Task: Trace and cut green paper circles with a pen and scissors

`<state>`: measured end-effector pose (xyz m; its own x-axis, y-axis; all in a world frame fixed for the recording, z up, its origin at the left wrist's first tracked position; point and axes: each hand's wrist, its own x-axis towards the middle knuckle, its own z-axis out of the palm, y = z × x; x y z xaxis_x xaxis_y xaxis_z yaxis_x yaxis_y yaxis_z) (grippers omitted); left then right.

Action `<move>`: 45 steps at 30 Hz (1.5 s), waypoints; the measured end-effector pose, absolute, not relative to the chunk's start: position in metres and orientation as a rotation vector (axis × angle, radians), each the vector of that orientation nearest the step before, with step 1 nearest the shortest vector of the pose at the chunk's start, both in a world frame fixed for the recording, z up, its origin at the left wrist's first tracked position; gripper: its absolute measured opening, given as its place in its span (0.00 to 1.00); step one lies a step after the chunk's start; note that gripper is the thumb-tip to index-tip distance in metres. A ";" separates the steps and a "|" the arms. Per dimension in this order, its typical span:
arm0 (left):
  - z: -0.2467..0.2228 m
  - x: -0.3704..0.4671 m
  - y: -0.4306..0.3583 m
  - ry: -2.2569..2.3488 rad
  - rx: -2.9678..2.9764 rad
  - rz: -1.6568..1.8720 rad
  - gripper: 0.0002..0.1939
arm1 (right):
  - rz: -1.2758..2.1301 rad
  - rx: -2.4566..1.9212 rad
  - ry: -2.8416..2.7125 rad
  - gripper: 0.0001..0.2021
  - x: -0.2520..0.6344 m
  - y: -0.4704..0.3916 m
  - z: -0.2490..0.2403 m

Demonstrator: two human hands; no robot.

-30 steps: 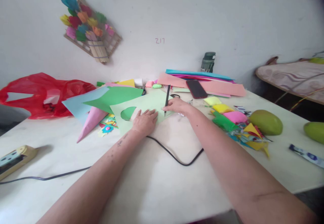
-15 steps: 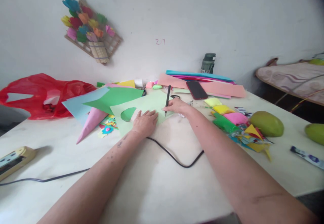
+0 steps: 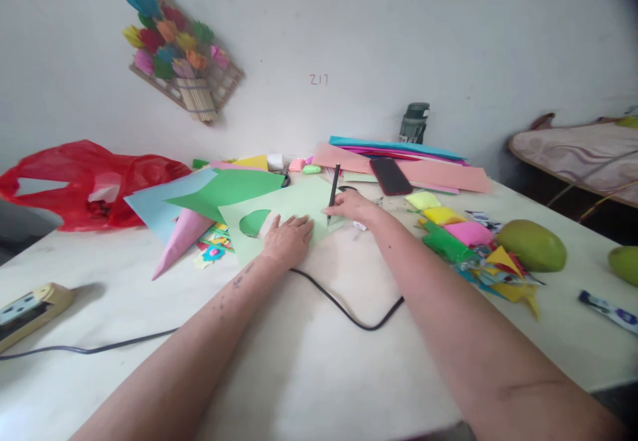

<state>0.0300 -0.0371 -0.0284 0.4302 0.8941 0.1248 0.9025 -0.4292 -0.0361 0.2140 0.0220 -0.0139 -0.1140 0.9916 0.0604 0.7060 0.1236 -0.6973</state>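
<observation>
Black pen (image 3: 334, 188) in right hand (image 3: 355, 206), fingers closed around its lower part; shaft sticks up above the grip, slightly tilted, tip just below the fingertips at the pale green sheet (image 3: 294, 196). Sheet extends left from the grip, flat on the table (image 3: 319, 374). Left hand (image 3: 289, 238) is left of the pen grip, palm down and open on the sheet, gripping nothing. Oval cutout (image 3: 252, 223) in the sheet, left of the left hand, with green showing in it.

Just beyond the right-hand grip: black loop handle (image 3: 349, 188), partly hidden. Farther beyond, to the right: phone (image 3: 391, 176) lying on coloured paper stack (image 3: 443, 174); bottle (image 3: 415, 122) upright behind the stack.

Left of the grip, past the sheet: green sheet (image 3: 224, 192), light blue sheet (image 3: 155, 205), pink paper cone (image 3: 182, 242), then red plastic bag (image 3: 109, 182) farthest left.

Right of the grip: yellow packet (image 3: 443, 215), pink packet (image 3: 468, 232), paper scraps (image 3: 498, 268), then green fruit (image 3: 532, 245). Nearer the camera than both hands, black cable (image 3: 343, 310) curves across the table between the forearms.
</observation>
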 end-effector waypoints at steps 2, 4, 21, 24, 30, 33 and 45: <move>-0.028 0.030 -0.037 -1.623 -2.575 -0.132 0.20 | 0.699 -1.635 -1.876 0.17 0.214 0.023 -0.014; -0.029 0.030 -0.037 -1.620 -2.576 -0.134 0.20 | 0.692 -1.636 -1.873 0.17 0.214 0.023 -0.014; -0.031 0.030 -0.036 -1.604 -2.583 -0.153 0.20 | 0.649 -1.616 -1.901 0.18 0.215 0.032 -0.020; -0.031 0.030 -0.036 -1.599 -2.582 -0.155 0.20 | 0.654 -1.622 -1.886 0.17 0.214 0.032 -0.020; -0.030 0.030 -0.037 -1.615 -2.582 -0.157 0.20 | 0.666 -1.598 -1.871 0.17 0.213 0.033 -0.020; -0.029 0.031 -0.037 -1.622 -2.581 -0.163 0.20 | 0.656 -1.583 -1.879 0.17 0.213 0.034 -0.020; -0.027 0.032 -0.039 -1.623 -2.584 -0.131 0.19 | 0.601 -1.563 -1.906 0.16 0.210 0.038 -0.019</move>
<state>0.0316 -0.0385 -0.0271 0.4326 0.8938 0.1183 0.9012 -0.4325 -0.0279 0.2103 0.0375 -0.0192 -0.1309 0.9782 0.1610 0.7088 0.2059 -0.6747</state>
